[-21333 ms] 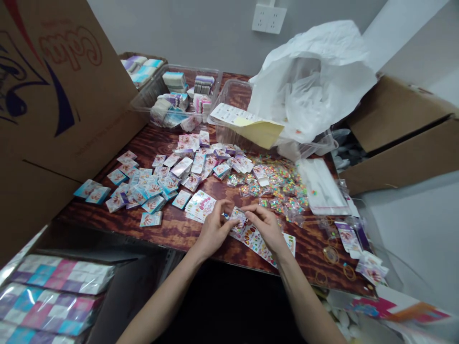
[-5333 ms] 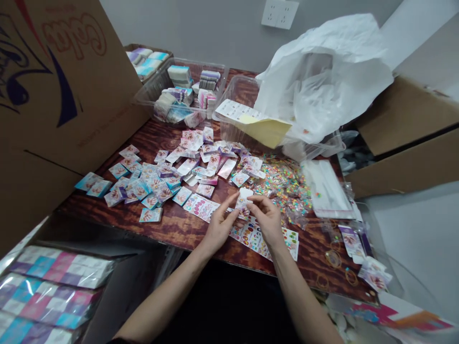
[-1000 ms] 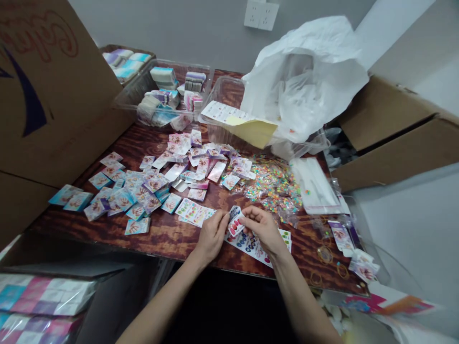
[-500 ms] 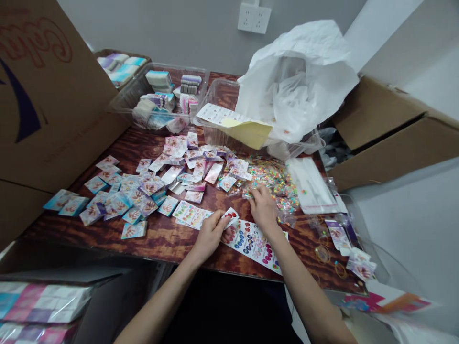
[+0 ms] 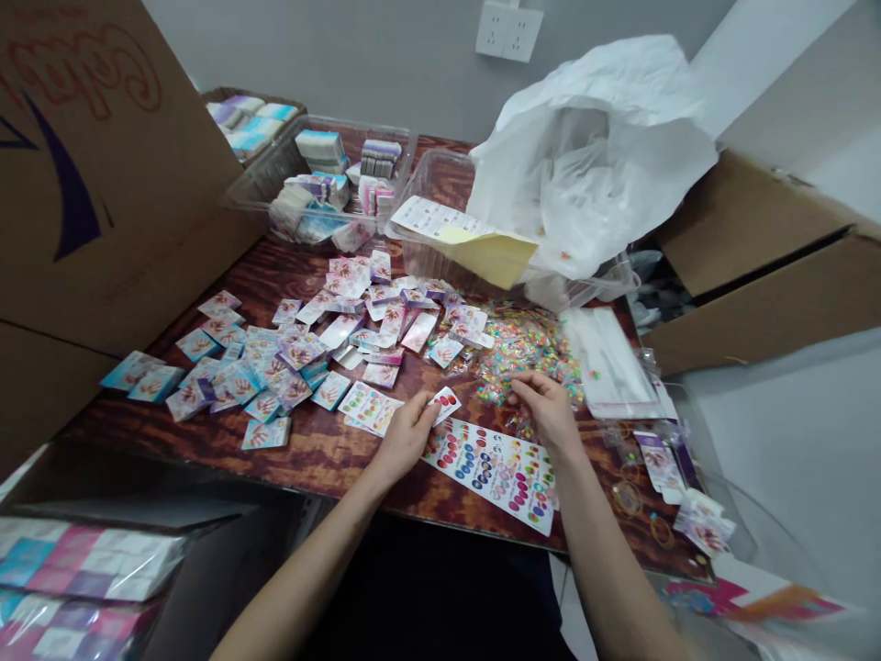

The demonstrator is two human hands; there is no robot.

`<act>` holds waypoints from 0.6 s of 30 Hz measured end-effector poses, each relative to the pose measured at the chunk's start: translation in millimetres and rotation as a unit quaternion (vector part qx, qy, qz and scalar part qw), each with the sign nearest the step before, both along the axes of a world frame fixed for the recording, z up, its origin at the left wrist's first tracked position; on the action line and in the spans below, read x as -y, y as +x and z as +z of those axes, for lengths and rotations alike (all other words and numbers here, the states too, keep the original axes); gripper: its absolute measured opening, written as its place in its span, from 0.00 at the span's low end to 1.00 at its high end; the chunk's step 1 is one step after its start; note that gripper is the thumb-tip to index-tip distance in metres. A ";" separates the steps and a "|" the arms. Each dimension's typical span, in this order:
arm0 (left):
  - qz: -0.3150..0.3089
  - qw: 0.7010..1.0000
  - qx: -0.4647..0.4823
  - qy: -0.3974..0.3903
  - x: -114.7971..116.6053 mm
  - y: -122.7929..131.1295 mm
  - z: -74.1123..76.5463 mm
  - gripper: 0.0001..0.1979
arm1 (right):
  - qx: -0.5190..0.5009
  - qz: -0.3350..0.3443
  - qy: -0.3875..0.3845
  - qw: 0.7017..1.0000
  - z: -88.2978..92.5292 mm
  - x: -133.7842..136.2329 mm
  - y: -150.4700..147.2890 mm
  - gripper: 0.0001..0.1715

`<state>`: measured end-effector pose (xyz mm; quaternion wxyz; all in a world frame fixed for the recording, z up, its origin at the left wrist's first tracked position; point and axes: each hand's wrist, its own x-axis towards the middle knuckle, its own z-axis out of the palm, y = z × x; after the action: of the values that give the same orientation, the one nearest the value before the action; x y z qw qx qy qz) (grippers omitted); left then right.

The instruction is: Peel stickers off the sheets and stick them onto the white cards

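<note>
- Left hand closed in a pinch, fingertips gripping a small white nail-art card printed with red nails; the card sits tilted, just above the table and just beside the sticker sheet.
- Right hand open, fingers loosely curved, touching the edge of a heap of clear packets of neon sequins.
- Long white sheet of coloured nail stickers lying flat just below the hands, on a reddish-brown stained wooden table.
- Small printed blue, pink and white cards scattered left of the hands and up the table's middle.
- Clear plastic tub of stacked pastel packs at the far edge; beside it, a yellow-backed label sheet draped over a second clear tub, against a crumpled white plastic bag.
- Brown cardboard box flap rising at left; shrink-wrapped pastel bundles below the table's left corner; loose rubber bands at the right edge.
</note>
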<state>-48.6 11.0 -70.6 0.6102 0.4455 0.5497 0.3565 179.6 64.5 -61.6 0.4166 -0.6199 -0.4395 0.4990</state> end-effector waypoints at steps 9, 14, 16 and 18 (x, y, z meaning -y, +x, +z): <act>-0.085 0.990 -0.063 0.093 2.4 6.8 10.4 0.17 | 0.247 0.253 0.176 0.919 34.2 28.9 -55.1 0.06; -0.054 0.983 -0.108 0.137 3.3 9.4 12.9 0.14 | 0.137 0.156 0.131 0.969 21.1 32.0 -72.2 0.04; -0.052 0.982 -0.119 0.138 3.6 9.2 11.3 0.15 | 0.059 0.157 0.094 0.981 16.4 28.9 -69.8 0.11; -0.066 0.980 -0.124 0.143 2.4 5.1 11.8 0.15 | 0.014 0.192 0.048 0.980 13.3 25.7 -64.6 0.13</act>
<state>-43.5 8.6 -58.8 0.4895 0.6040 0.5339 0.3324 114.9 38.8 -48.4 0.3360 -0.5104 -0.5796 0.5391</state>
